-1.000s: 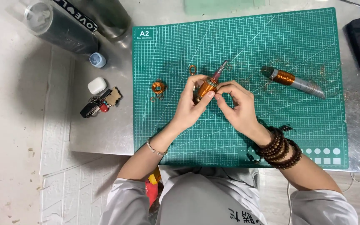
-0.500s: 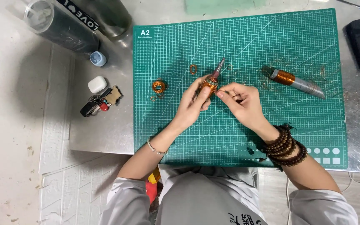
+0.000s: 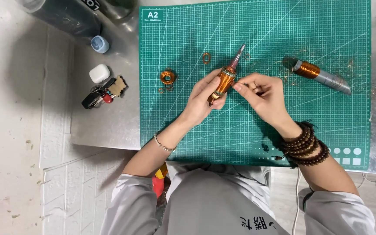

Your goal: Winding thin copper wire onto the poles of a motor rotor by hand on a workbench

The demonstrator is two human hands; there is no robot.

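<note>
- The left hand (image 3: 203, 101) grips a copper-wound motor rotor (image 3: 223, 82) above the middle of the green cutting mat (image 3: 257, 130), shaft tilted toward the tabletop's far edge.
- The right hand (image 3: 262, 93) is pinched shut at the winding, apparently on fine wire; too thin to confirm.
- The winding looks largely intact, so most unwinding seems left.
- A small loose copper coil (image 3: 168, 77) lies left; a second rotor (image 3: 320, 75) lies near the right edge amid wire scraps.

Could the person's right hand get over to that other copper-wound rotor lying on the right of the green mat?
Probably yes: the right hand lies beside the second rotor, with only bare cutting mat between them.
</note>
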